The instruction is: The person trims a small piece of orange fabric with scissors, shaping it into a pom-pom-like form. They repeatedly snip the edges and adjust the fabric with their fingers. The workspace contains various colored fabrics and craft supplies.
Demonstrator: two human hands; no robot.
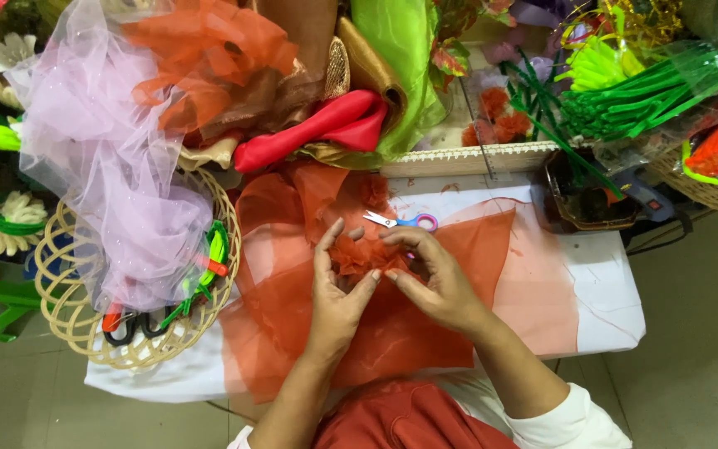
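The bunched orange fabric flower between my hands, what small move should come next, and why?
Probably keep the pinch with the left hand and reach the right hand to the small blue-handled scissors: the bunched orange fabric flower looks gathered, and they lie just beyond it.

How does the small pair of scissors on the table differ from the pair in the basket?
The small scissors have pink and blue handles; the basket scissors have black ones. The small scissors lie fully in view on the orange fabric, beyond both hands; the basket scissors sit half hidden under lilac tulle in the wicker basket. Neither is touched by a hand.
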